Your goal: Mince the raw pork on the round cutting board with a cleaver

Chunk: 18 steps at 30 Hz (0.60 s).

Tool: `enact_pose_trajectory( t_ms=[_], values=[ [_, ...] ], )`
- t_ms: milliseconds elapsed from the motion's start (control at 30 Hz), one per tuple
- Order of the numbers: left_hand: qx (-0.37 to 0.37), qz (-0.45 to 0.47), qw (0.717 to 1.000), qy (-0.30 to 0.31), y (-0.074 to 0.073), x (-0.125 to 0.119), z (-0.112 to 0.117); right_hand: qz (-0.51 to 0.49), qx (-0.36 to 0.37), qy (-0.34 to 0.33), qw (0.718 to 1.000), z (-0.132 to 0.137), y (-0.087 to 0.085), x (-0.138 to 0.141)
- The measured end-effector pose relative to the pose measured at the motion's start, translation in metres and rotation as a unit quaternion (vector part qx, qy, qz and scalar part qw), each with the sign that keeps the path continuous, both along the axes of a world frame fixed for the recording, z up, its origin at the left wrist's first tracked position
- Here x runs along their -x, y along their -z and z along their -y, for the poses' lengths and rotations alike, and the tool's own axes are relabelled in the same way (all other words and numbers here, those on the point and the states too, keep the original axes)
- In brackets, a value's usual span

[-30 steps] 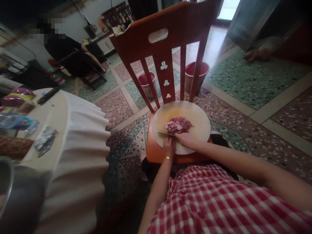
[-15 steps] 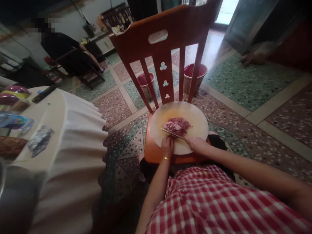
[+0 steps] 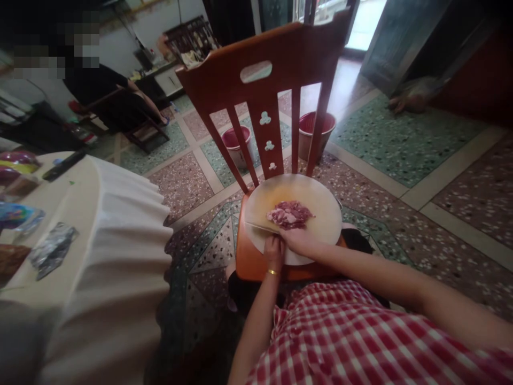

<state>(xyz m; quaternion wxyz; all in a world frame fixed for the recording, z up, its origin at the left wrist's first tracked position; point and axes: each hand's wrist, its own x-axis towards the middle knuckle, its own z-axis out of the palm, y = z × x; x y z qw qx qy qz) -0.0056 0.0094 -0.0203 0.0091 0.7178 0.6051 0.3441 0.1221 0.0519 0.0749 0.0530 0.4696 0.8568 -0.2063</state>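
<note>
A round pale cutting board (image 3: 320,203) lies on the seat of a wooden chair (image 3: 248,256) in front of me. Chopped raw meat (image 3: 290,215) forms a small heap at its middle. My right hand (image 3: 294,240) is closed round a knife (image 3: 260,228), whose thin blade points left over the board's near left part, just short of the meat. At the board's near edge, my left hand (image 3: 274,251), above a gold bracelet, has its fingers curled close beside the right hand. Whatever lies under those fingers is hidden.
The chair's tall slatted back rises beyond the board. Two buckets (image 3: 236,144) stand on the floor behind it. At left, a cloth-covered table (image 3: 84,203) carries a crumpled foil packet (image 3: 54,248) and a dark-handled object (image 3: 64,166). A seated person (image 3: 100,96) is farther back.
My right hand has moved left with the knife, bringing the blade away from the meat toward the board's left edge. My left hand stays at the near edge. The view has shifted slightly.
</note>
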Motion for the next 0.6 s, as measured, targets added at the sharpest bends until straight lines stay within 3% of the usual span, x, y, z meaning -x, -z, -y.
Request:
enact_pose_trajectory(
  t_ms=[233, 400, 600],
  values=[
    [0.023, 0.021, 0.999, 0.020, -0.005, 0.000, -0.004, 0.020, -0.017, 0.040, 0.999, 0.020, -0.001, -0.054],
    [0.023, 0.027, 0.999, -0.001, 0.000, 0.003, -0.006, -0.012, -0.058, 0.032, 0.998, 0.014, -0.006, -0.044],
    [0.067, 0.073, 0.995, -0.028, 0.000, 0.009, -0.008, -0.061, -0.094, 0.016, 0.994, 0.033, 0.014, -0.037]
  ],
)
